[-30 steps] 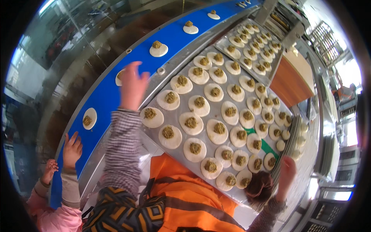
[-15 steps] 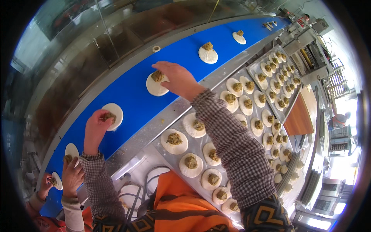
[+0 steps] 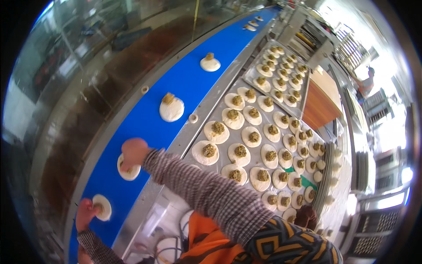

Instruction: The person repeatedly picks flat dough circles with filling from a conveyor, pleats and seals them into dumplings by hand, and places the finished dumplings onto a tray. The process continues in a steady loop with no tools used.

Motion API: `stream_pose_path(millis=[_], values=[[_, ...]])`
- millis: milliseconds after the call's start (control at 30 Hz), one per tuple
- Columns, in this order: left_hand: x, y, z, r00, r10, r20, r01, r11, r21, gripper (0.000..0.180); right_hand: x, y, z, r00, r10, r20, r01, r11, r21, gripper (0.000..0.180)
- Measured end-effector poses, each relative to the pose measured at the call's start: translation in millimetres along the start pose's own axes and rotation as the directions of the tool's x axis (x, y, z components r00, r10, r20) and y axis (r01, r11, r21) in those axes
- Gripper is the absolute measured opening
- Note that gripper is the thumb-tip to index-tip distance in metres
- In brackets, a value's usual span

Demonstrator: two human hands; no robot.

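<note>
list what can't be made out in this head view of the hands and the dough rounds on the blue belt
- Right hand: covers a round white dough disc, hiding its filling and the grip.
- Left hand: at another dough disc; motion blur hides whether the fingers have closed.
- Far end of the blue conveyor belt: the discs there are too small to judge.
- Metal tray: its near edge lies behind the checked sleeve.

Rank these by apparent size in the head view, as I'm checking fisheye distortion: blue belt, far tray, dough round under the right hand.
1. Blue belt, by far the largest.
2. Far tray.
3. Dough round, partly covered by the right hand; it is nearer the camera, yet looks smallest.
</note>
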State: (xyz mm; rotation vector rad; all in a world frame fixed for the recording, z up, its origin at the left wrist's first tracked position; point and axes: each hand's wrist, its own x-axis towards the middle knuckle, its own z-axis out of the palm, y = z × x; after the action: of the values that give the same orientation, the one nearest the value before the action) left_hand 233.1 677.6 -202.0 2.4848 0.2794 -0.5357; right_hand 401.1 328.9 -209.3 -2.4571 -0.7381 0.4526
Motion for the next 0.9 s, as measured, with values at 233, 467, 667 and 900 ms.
stream_pose_path(millis=[233,467,667,900], values=[[-59.2,-35.9,-9.6,0.997,-0.059,-0.057,0.061,0.997,0.048,0.062,-56.3,-82.9,55.6,0.875,-0.323,-0.360,0.415,0.884,0.216,0.039],[-105.7,136.6,43.7,0.989,0.108,-0.097,-0.136,0.918,-0.374,0.050,-275.3,-7.9,-57.0,0.782,0.153,-0.604,0.299,0.758,0.580,0.062],[-83.5,340.6,221.2,0.642,0.600,0.478,0.304,0.374,-0.876,0.054,-613.8,52.6,-61.4,0.119,0.657,-0.744,-0.283,0.741,0.609,0.055],[-177.9,512.8,364.5,-0.189,0.628,0.755,0.474,0.732,-0.490,0.049,-853.8,64.3,9.7,-0.399,0.829,-0.390,0.219,0.500,0.838,0.050]])
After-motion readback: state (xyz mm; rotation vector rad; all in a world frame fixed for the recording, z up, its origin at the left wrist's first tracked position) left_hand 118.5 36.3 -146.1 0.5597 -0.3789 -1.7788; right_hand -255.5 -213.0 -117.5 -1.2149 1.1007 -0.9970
